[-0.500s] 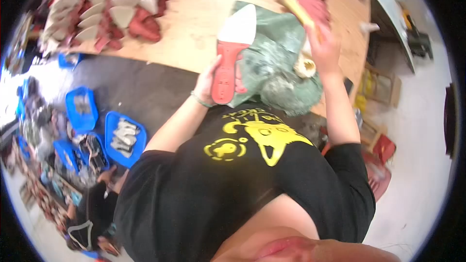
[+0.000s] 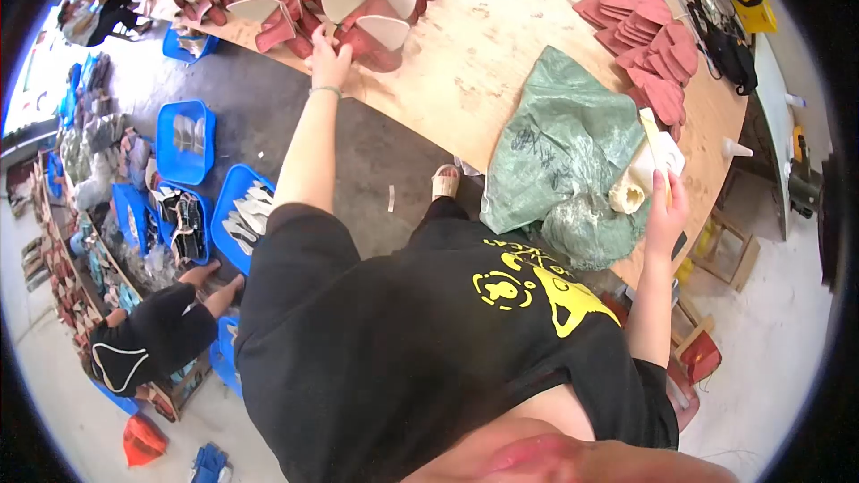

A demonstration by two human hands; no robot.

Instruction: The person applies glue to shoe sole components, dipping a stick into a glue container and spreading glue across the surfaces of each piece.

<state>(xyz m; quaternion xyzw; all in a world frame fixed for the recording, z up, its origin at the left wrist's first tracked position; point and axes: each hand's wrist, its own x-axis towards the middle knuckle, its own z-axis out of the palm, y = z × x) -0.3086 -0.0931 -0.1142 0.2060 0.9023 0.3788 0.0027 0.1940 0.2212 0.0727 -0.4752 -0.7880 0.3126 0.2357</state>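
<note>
At the front edge of the wooden table, my left hand (image 2: 329,61) reaches to a group of red pieces with pale pointed tips. Its fingertips pinch the near edge of one red-and-white piece (image 2: 371,46). Over on the right, my right hand (image 2: 667,210) is closed round a thin, pale yellow brush-like stick (image 2: 650,132). Beside that hand lies a white container (image 2: 628,190) with a crusted, yellowish opening. It rests on a crumpled green plastic sheet (image 2: 564,125).
Stacked red flat pieces (image 2: 662,58) lie on the wooden table (image 2: 456,63) at the back right. Blue baskets (image 2: 185,161) stand on the floor at the left. A person in black (image 2: 161,340) is at the lower left. A white nozzle (image 2: 735,149) sits at the right table edge.
My left hand has moved left and away from the green sheet to the group of pieces, with its red-and-white piece. My right hand, still round the stick, is lower beside the container. The view has shifted.
</note>
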